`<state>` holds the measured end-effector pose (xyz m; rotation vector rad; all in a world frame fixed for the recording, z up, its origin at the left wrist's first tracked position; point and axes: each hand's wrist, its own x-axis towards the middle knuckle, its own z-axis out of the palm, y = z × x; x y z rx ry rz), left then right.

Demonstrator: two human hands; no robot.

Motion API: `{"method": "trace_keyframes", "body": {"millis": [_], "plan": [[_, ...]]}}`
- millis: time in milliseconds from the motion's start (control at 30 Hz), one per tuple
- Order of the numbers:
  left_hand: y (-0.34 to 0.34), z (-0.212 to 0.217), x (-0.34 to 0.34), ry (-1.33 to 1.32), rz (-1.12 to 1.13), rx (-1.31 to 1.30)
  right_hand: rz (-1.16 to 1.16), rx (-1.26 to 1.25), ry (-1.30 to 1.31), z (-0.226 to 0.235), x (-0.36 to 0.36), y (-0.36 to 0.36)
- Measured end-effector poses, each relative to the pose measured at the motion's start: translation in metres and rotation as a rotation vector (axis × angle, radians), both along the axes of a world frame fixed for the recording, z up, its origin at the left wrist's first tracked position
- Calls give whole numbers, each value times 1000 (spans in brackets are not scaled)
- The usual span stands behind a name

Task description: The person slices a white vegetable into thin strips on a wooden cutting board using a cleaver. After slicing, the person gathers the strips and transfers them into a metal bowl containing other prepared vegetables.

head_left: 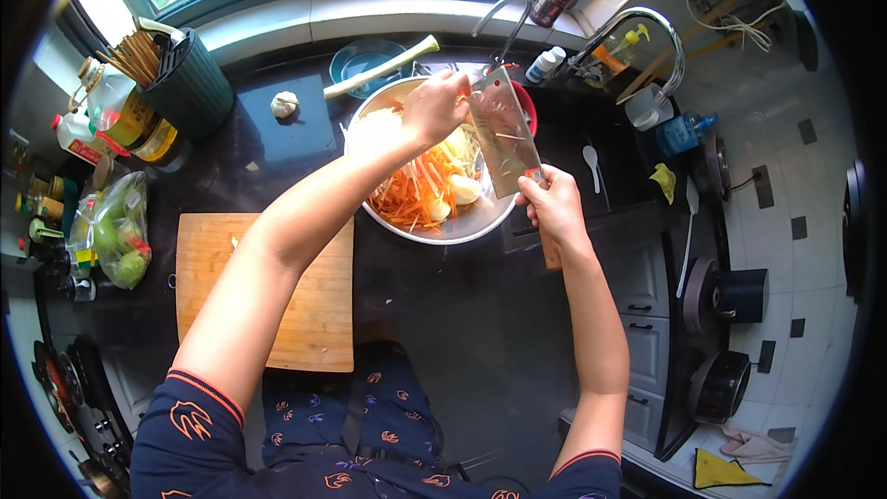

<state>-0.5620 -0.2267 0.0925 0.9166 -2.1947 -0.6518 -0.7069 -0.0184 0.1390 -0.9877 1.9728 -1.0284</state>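
My right hand is closed round the wooden handle of a cleaver. Its broad blade is raised on a slant over the right side of a large metal bowl. Next to the blade's far end, my left hand has its fingers curled in; what they hold, if anything, is hidden. In the bowl lie orange shreds like carrot, pale shreds and a few whitish chunks. My left forearm crosses over a wooden cutting board, which has small scraps on it.
Behind the bowl, a long pale stalk rests across a blue glass dish. A garlic bulb sits left of it. Bottles, a green utensil holder and a bagged green vegetable line the left. A sink faucet stands back right.
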Motion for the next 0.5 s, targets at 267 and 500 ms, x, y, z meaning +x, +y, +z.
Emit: {"method": "trace_keyframes", "body": {"millis": [267, 500], "plan": [[-9, -25, 7, -135, -87, -32, 0, -5, -20, 2, 9, 4], [21, 2, 5, 84, -76, -92, -4, 12, -15, -2, 6, 9]]}}
